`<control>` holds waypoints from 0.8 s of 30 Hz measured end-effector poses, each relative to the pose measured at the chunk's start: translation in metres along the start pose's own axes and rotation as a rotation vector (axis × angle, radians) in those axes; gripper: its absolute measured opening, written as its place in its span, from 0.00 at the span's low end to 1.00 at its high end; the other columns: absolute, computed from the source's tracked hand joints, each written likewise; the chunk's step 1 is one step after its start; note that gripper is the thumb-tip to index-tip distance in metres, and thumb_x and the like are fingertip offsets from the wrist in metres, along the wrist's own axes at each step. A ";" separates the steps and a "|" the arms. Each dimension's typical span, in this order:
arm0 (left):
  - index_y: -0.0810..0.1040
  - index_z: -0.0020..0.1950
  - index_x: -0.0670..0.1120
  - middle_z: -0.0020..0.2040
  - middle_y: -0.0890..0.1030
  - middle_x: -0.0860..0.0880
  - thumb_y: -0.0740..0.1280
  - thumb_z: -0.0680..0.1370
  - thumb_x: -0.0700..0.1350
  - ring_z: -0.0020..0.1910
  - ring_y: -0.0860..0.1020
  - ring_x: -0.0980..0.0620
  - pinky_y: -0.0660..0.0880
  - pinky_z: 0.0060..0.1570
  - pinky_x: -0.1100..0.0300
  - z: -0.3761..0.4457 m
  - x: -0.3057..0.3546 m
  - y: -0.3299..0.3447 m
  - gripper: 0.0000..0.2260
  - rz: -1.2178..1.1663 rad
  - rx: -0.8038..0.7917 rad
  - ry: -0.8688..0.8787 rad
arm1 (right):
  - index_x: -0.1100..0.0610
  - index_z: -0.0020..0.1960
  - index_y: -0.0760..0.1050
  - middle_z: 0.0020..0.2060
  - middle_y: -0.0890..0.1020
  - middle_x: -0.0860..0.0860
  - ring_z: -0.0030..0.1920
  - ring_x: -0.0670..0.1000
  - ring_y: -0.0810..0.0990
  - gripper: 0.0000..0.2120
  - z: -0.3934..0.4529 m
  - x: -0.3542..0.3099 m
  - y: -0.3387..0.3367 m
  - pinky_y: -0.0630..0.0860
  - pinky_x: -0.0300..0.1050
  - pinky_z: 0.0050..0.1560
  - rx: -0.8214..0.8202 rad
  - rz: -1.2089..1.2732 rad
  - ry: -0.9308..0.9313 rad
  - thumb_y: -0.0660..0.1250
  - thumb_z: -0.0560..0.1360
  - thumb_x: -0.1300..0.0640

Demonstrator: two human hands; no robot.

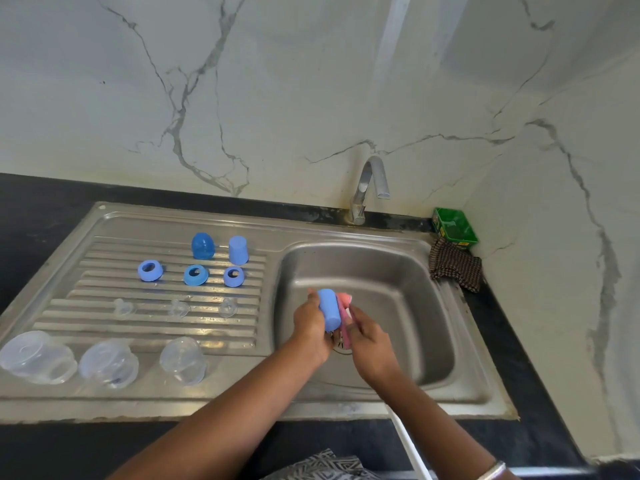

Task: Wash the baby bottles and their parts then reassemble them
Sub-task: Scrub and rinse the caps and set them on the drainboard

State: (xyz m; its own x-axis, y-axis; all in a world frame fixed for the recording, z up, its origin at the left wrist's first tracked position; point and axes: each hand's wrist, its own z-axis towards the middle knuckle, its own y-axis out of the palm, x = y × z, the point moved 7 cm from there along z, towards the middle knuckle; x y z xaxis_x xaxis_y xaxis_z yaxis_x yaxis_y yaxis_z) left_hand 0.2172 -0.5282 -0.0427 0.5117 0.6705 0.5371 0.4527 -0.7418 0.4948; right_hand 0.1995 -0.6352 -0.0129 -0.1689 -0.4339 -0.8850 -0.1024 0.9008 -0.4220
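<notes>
- Head view, hands: the left hand [311, 322] is clamped around a light blue bottle cap [329, 309], held over the sink basin [408, 271] at lower centre of the frame. The right hand [369, 336] grips the pink bottle brush [343, 315], whose head lies against the cap; its white handle [408, 441] runs toward the lower edge.
- Head view, remaining parts: on the ribbed drainboard [86, 271] at left lie a dark blue cap [203, 245], a second light blue cap [238, 250], three blue collar rings [196, 274], three clear nipples [179, 308] and three clear bottles [183, 360]. None is reassembled.
- Risk, dropped cap: a wet, possibly soapy cap may slip from the left hand if brush pressure is applied sideways. It would fall toward the drain [341, 344] directly below.
- Risk, incomplete rinse: no water is visibly running from the tap [370, 181]. Residue could remain on the cap unless it is rinsed.
- Risk, rolling bottles: the bottles lie on their sides near the front edge of the surface. A forearm swinging left could nudge them off.
- Risk, overlooked nipples: the transparent nipples are hard to distinguish against the steel and could be missed.
</notes>
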 end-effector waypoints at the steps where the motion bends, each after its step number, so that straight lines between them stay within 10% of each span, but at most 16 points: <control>1: 0.79 0.41 0.40 0.31 0.83 0.45 0.51 0.86 0.55 0.32 0.78 0.46 0.72 0.36 0.57 0.002 0.000 -0.001 0.26 -0.027 0.051 0.007 | 0.47 0.56 0.79 0.42 0.83 0.48 0.42 0.43 0.78 0.11 -0.004 0.003 0.003 0.73 0.35 0.46 -0.012 -0.012 0.008 0.58 0.84 0.49; 5: 0.72 0.44 0.41 0.31 0.77 0.41 0.57 0.84 0.56 0.22 0.77 0.45 0.75 0.38 0.52 0.004 0.008 -0.010 0.20 -0.090 0.218 0.082 | 0.45 0.59 0.78 0.32 0.78 0.38 0.36 0.38 0.76 0.12 -0.017 0.010 0.014 0.72 0.36 0.45 -0.082 -0.103 -0.020 0.59 0.82 0.43; 8: 0.73 0.52 0.40 0.37 0.75 0.42 0.58 0.83 0.58 0.34 0.78 0.43 0.78 0.51 0.48 0.013 0.006 -0.018 0.20 -0.096 0.264 0.045 | 0.37 0.69 0.71 0.40 0.82 0.38 0.41 0.39 0.79 0.16 -0.021 0.007 0.008 0.73 0.33 0.44 -0.045 -0.207 -0.081 0.61 0.82 0.45; 14: 0.77 0.59 0.37 0.43 0.81 0.39 0.54 0.84 0.58 0.37 0.78 0.42 0.75 0.38 0.54 0.008 -0.007 -0.009 0.25 -0.217 0.259 -0.053 | 0.26 0.72 0.55 0.55 0.77 0.42 0.51 0.48 0.79 0.28 -0.018 -0.010 0.009 0.78 0.49 0.46 -0.018 -0.465 -0.281 0.62 0.80 0.50; 19: 0.71 0.70 0.38 0.64 0.78 0.37 0.48 0.85 0.58 0.50 0.80 0.40 0.74 0.47 0.50 0.002 -0.007 -0.008 0.28 -0.270 0.234 -0.155 | 0.28 0.73 0.58 0.61 0.75 0.40 0.55 0.49 0.80 0.23 -0.025 -0.012 0.009 0.80 0.52 0.43 -0.075 -0.591 -0.458 0.58 0.81 0.44; 24: 0.68 0.48 0.37 0.44 0.76 0.39 0.50 0.85 0.59 0.54 0.78 0.40 0.71 0.61 0.46 0.004 -0.004 -0.011 0.25 -0.198 0.232 -0.215 | 0.24 0.72 0.55 0.53 0.77 0.40 0.44 0.48 0.80 0.23 -0.033 -0.009 0.003 0.78 0.45 0.34 -0.074 -0.755 -0.581 0.55 0.81 0.41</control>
State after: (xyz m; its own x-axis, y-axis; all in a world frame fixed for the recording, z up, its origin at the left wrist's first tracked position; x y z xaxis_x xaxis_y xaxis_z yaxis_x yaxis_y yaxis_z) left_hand 0.2128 -0.5225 -0.0528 0.5283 0.8022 0.2781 0.6992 -0.5968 0.3935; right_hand 0.1680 -0.6289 -0.0003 0.4784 -0.8045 -0.3521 -0.0506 0.3750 -0.9256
